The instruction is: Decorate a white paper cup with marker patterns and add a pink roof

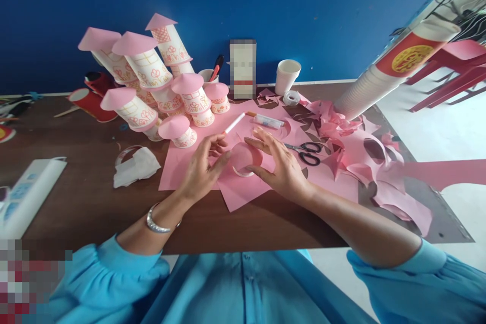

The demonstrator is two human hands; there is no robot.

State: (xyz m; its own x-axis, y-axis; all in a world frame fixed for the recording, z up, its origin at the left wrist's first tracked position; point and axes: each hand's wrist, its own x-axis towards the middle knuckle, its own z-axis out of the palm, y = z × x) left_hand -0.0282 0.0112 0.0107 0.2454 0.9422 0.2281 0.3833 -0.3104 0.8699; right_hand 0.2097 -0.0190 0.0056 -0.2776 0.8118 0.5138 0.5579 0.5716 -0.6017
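A round pink paper piece [246, 156], with a curved white edge showing at its near side, lies between my hands over pink sheets. My left hand [207, 164] is at its left, fingers slightly curled and thumb apart from them. On the right, my right hand [279, 162] has its fingers and thumb spread, their tips at the round piece's edge; whether they touch it I cannot tell. Just beyond my hands lie a white marker [234, 123] and a clear tube-like glue or pen packet [269, 121]. Black-handled scissors [309, 153] rest right of my right hand.
Decorated paper-cup towers with pink cone roofs [142, 68] stand at the back left. A tall leaning cup stack [375, 78] and pink scraps [353, 147] fill the right. A white cup [287, 75], tape roll [291, 97] and power strip [32, 192] are also here.
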